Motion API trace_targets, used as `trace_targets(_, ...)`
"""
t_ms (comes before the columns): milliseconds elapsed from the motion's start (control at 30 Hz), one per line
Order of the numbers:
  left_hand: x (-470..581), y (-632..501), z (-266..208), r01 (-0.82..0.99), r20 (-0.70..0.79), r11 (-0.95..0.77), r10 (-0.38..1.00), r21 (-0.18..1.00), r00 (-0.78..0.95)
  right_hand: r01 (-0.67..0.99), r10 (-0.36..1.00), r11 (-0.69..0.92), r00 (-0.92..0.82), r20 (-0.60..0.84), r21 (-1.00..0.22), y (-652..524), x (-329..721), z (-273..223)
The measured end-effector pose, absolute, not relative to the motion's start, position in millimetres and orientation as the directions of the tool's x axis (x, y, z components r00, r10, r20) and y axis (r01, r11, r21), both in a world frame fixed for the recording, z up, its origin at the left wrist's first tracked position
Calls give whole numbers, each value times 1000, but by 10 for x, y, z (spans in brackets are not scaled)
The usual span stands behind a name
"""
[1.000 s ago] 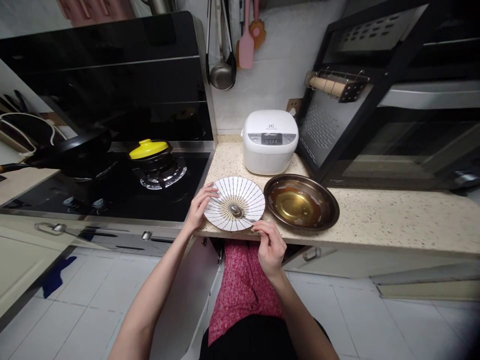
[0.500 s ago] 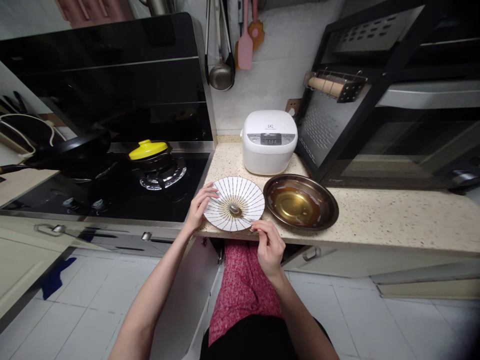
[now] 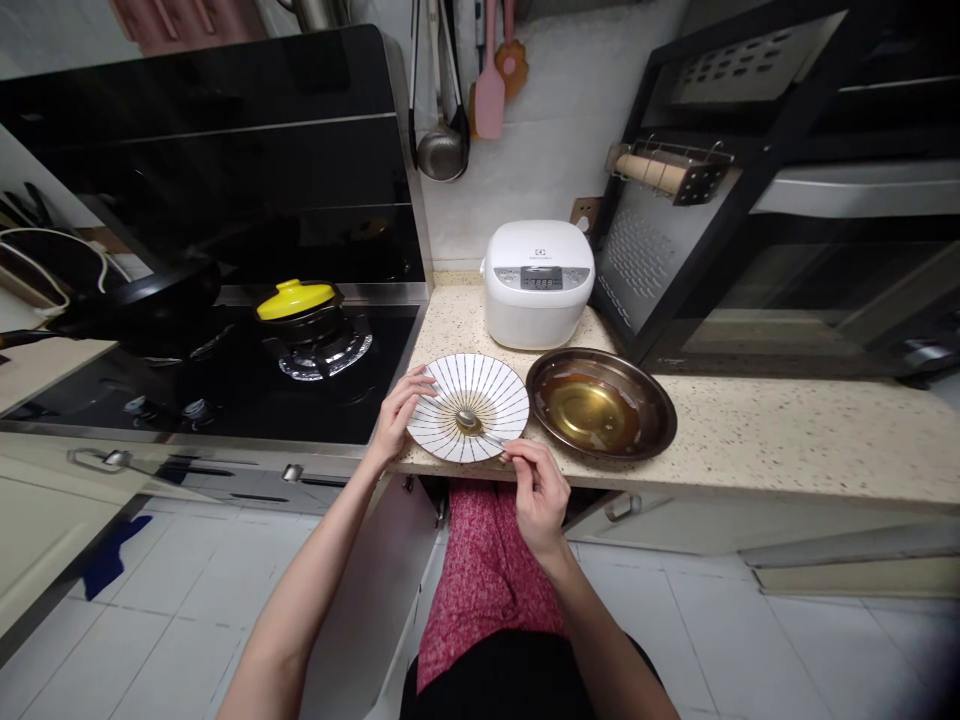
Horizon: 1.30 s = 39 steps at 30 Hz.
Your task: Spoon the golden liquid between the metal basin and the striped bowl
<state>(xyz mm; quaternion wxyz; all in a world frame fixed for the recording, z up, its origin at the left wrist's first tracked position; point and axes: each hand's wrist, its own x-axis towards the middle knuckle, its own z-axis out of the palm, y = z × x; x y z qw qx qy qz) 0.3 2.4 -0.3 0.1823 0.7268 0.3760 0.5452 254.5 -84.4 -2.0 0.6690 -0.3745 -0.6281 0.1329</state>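
While white floor tiles [image 3: 720,650] spread below, a speckled beige counter [image 3: 795,430] carries a white plate [image 3: 472,387] with dark radiating lines.
Left hand [image 3: 399,415] touches its rim, grip unclear; right hand [image 3: 541,490] pinches a metal spoon [image 3: 478,430], bowl at plate's middle.

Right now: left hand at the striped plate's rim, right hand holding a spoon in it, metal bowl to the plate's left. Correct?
Not quite: the metal bowl is to the right of the striped plate, as the head view shows. Both hands are as you say: left hand at the rim, right hand holding the spoon.
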Motion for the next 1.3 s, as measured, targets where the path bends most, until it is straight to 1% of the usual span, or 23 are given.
trace_targets(100,0,26,-10,347,656,-652,744,674,124,271,668,667,195,718,-694,-843,2540,-16)
trace_targets(333,-4,29,-16,342,656,-654,744,674,128,274,645,679,221,732,-681,-846,2541,-48)
trace_targets(567,1,24,-4,343,655,-652,745,676,126,257,648,669,259,716,-698,-853,2572,-96)
trace_targets(1000,0,32,-12,326,671,-670,730,667,127,228,582,698,371,724,-678,-858,2704,-22)
trace_targets(1300,-1,33,-18,329,674,-673,727,662,131,255,523,680,488,699,-687,-813,2831,44)
